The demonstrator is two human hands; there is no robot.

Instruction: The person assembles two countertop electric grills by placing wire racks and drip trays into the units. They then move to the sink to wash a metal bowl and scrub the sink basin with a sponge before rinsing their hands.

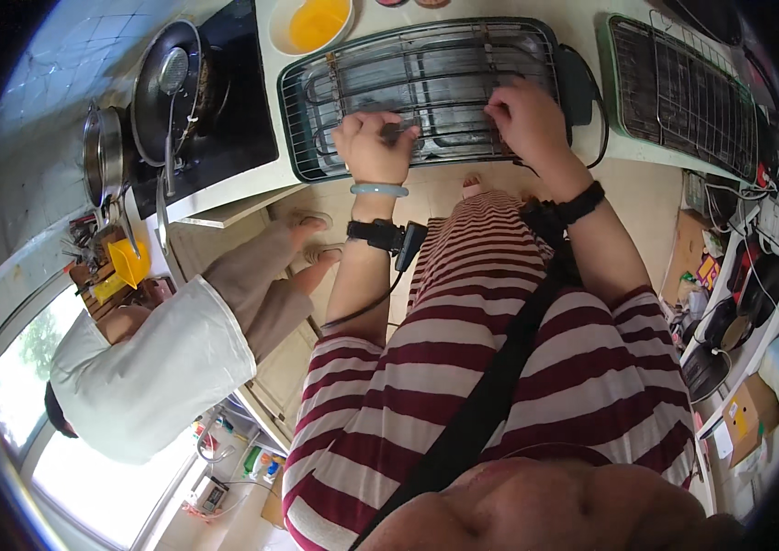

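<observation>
An electric grill (426, 87) with a dark wire rack and a silvery tray beneath lies on the counter in front of me. Over the rack's near left part, the fingers of my left hand (374, 147) curl round a small dark piece (397, 131), whose kind I cannot make out. My right hand (529, 119) is closed at the rack's right side, thumb and fingers together against the wires. What its fingers hold, if anything, is hidden.
A bowl of orange-yellow liquid (316, 23) stands beyond the grill. On the right is a second grill (683, 92) with a loose wire rack. A frying pan (155, 115) with a slotted ladle (173, 73) rests on the black cooktop (247, 110). Another person (160, 367) stands at left.
</observation>
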